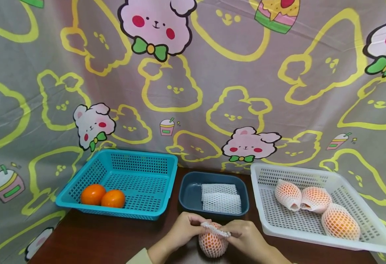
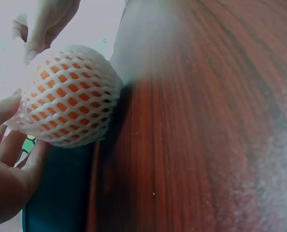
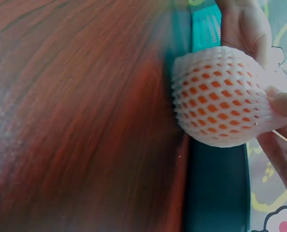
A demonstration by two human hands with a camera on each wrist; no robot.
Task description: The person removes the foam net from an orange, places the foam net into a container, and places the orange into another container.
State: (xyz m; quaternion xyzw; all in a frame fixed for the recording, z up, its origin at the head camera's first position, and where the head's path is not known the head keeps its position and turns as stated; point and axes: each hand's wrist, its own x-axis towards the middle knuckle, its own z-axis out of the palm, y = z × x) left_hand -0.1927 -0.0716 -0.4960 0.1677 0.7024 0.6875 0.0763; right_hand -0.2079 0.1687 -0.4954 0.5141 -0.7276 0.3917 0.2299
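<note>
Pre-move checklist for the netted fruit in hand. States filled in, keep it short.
1. Left hand pinching the foam net: ok.
2. Right hand pinching the foam net: ok.
3. Net around the sides of the held fruit: ok.
4. Fruit resting on the table: cannot tell, contact unclear.
5. Room in the white basket: ok, bare floor beside three netted fruits.
6. A hand free: not ok, both hold the net.

A white diamond mesh (image 3: 220, 99) covers the orange fruit (image 1: 212, 245), and the reddish-brown table (image 1: 120, 234) is streaked with darker grain. One slotted basket (image 1: 137, 183) is turquoise, the tray (image 1: 191, 194) dark blue, the other basket (image 1: 277, 218) white. The grey cloth (image 1: 209, 79) is printed with yellow animal outlines, pale pink faces with red cheeks, and green bows.
</note>
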